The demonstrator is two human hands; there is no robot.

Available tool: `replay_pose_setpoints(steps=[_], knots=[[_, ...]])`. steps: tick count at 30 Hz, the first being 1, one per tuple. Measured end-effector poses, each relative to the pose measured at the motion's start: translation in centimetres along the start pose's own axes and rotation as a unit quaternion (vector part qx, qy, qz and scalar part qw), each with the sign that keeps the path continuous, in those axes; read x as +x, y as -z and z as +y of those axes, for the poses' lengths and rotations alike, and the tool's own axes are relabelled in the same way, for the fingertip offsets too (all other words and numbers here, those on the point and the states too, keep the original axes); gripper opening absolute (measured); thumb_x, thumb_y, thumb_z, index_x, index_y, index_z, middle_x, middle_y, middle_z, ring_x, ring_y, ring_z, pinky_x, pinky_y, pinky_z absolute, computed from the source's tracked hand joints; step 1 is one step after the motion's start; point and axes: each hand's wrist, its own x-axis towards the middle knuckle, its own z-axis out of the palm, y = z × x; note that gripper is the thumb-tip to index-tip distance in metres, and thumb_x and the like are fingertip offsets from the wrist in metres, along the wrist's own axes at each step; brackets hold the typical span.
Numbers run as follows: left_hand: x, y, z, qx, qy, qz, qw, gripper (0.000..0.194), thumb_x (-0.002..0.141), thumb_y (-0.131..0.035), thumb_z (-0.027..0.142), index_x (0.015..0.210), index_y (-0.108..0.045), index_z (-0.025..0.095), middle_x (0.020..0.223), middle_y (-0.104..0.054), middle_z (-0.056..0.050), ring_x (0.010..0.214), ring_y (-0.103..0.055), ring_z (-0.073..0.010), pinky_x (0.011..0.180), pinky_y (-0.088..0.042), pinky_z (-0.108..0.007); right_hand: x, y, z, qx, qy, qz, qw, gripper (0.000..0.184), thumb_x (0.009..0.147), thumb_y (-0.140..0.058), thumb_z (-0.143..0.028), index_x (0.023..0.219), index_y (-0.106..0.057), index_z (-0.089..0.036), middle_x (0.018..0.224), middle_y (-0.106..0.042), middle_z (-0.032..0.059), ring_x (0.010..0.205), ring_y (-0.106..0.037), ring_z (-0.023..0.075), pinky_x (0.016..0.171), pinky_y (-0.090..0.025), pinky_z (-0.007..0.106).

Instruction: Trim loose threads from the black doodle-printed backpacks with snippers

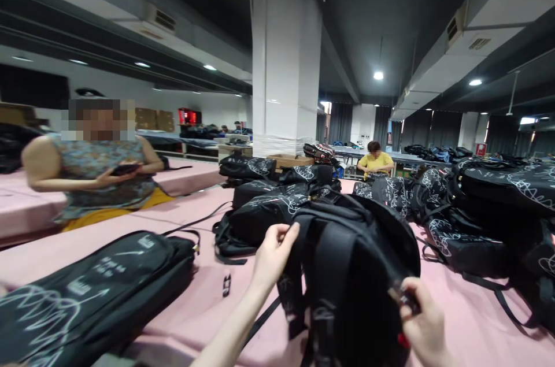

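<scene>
A black backpack (pixel 342 274) stands upright in front of me on the pink-covered table, its back panel and shoulder straps towards me. My left hand (pixel 275 254) is closed, pinching the pack's upper left edge between thumb and fingers. At the lower right side of the pack, my right hand (pixel 422 318) is closed round a small dark object (pixel 408 300); blur hides its kind. A small red tag (pixel 403 340) shows beside that hand. Left of the pack, a small black object (pixel 226 285), possibly thread snips, lies on the table.
A black backpack with white scribble print (pixel 108 292) lies flat at left. More printed backpacks are piled behind (pixel 260 205) and at right (pixel 472 240). One person (pixel 104 170) stands across the table at left; another in yellow (pixel 375 163) is farther back. A white pillar (pixel 284 66) rises beyond.
</scene>
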Motion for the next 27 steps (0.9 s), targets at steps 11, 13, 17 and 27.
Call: replay_pose_setpoints(steps=[11, 13, 17, 27], knots=[[-9.2, -3.4, 5.4, -0.021, -0.39, -0.069, 0.918, 0.029, 0.081, -0.052, 0.012, 0.108, -0.052, 0.021, 0.095, -0.063, -0.007, 0.081, -0.06, -0.0154, 0.073, -0.052, -0.027, 7.8, 5.4, -1.3, 0.091, -0.092, 0.058, 0.99, 0.033, 0.072, -0.066, -0.045, 0.071, -0.046, -0.018, 0.064, -0.044, -0.0032, 0.056, -0.044, 0.0108, 0.052, -0.041, 0.021], [-8.9, -3.4, 4.9, -0.027, -0.416, -0.032, 0.908, 0.029, 0.079, -0.052, 0.008, 0.105, -0.052, 0.021, 0.091, -0.062, -0.005, 0.081, -0.06, -0.0152, 0.073, -0.051, -0.027, 7.9, 5.1, -3.0, 0.101, -0.081, 0.02, 0.991, 0.031, 0.073, -0.065, -0.044, 0.073, -0.048, -0.018, 0.065, -0.045, -0.0027, 0.058, -0.046, 0.0114, 0.055, -0.043, 0.021], [-7.8, -2.5, 3.6, -0.028, -0.317, 0.082, 0.944, 0.023, 0.081, -0.052, 0.015, 0.103, -0.05, 0.02, 0.091, -0.058, -0.006, 0.073, -0.057, -0.0139, 0.062, -0.05, -0.025, 7.3, 4.2, -5.9, 0.107, -0.053, -0.089, 0.989, 0.024, 0.08, -0.058, -0.041, 0.079, -0.05, -0.019, 0.067, -0.048, -0.0011, 0.059, -0.048, 0.0126, 0.051, -0.042, 0.02], [-4.3, -0.6, 3.3, -0.183, 0.03, -0.106, 0.977, 0.034, 0.077, -0.052, 0.048, 0.09, -0.06, 0.018, 0.083, -0.064, -0.004, 0.081, -0.061, -0.0208, 0.073, -0.05, -0.033, 7.8, 3.5, -12.8, 0.029, 0.084, -0.228, 0.97, 0.02, 0.087, -0.049, -0.034, 0.102, -0.052, -0.021, 0.084, -0.059, 0.0031, 0.071, -0.058, 0.0154, 0.056, -0.048, 0.02]])
